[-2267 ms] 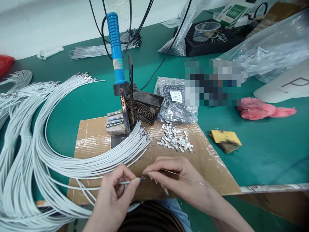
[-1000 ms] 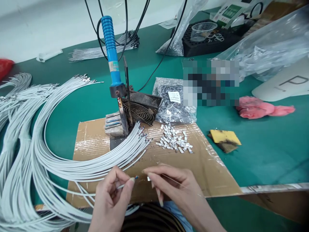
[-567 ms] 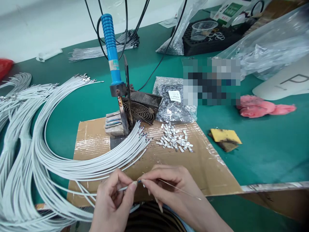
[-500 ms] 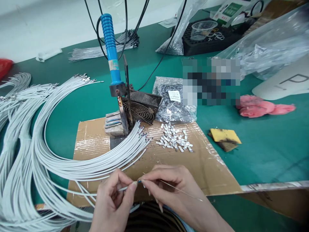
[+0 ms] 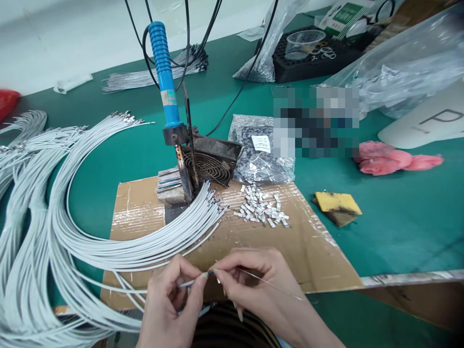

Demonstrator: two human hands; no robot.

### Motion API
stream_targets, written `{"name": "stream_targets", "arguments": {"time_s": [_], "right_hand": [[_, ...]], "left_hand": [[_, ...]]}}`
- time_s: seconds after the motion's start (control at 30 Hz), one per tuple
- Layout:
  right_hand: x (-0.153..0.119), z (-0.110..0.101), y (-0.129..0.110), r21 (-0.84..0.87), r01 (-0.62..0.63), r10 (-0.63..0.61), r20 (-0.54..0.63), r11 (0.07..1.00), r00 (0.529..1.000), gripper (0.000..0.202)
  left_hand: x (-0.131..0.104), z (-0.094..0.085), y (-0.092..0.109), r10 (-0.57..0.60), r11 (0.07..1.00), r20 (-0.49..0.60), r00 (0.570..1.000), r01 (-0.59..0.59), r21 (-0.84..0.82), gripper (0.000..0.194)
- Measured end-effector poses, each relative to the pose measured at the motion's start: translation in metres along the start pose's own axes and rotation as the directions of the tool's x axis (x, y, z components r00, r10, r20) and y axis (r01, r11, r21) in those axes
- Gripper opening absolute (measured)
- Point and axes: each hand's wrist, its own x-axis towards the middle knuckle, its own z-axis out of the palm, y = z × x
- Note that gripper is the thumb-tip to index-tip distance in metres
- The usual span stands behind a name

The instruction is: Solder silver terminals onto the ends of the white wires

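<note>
My left hand [image 5: 176,299] pinches a white cable [image 5: 186,284] close to its end. Against it, my right hand [image 5: 253,278] closes thumb and forefinger on the small coloured wire ends at the cable's tip. A thin silvery wire [image 5: 270,282] also runs through my right hand and sticks out toward the wrist. Ahead lies a bundle of white cables [image 5: 145,249], curving over a cardboard sheet [image 5: 290,256]. Small white and metal pieces [image 5: 261,208] are piled on the cardboard. A blue-handled soldering iron [image 5: 161,58] stands tip down in its holder.
Behind the cardboard are a dark fan [image 5: 213,159] and a clear bag of parts [image 5: 253,150]. More cable bundles [image 5: 32,217] fill the left side. To the right lie a yellow sponge [image 5: 337,203] and a pink cloth [image 5: 391,158]. Black cords hang by the iron.
Both hands have stayed nearly in place, fingertips still together at the cable tip. The left thumb has shifted slightly. The rest of the scene has only moved a little with the camera.
</note>
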Motion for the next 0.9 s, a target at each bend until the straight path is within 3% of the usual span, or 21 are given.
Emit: {"name": "stream_targets", "arguments": {"time_s": [0.13,0.27,0.47,0.63,0.9], "right_hand": [[-0.003,-0.006,0.010,0.158,-0.054,0.067,-0.078,0.986,0.995,0.013],[-0.003,-0.026,0.014,0.262,0.038,0.025,-0.235,0.964,0.972,0.017],[0.000,-0.005,0.015,0.230,0.017,-0.006,-0.051,0.973,0.999,0.015],[0.001,0.007,0.007,0.190,-0.012,-0.011,0.118,0.982,0.993,0.014],[0.001,0.009,0.019,0.208,0.026,-0.035,0.041,0.978,0.999,0.015]], "left_hand": [[0.000,-0.001,0.003,0.000,1.000,-0.048,0.999,-0.002,-0.027,0.036],[0.001,-0.007,0.010,-0.073,0.994,-0.102,0.992,0.064,-0.089,0.037],[0.001,-0.007,0.018,-0.141,0.977,-0.046,0.989,0.131,-0.166,0.043],[0.000,-0.005,0.021,-0.152,0.969,-0.040,0.988,0.141,-0.201,0.045],[-0.002,-0.002,0.023,-0.117,0.977,-0.054,0.992,0.105,-0.186,0.034]]}}
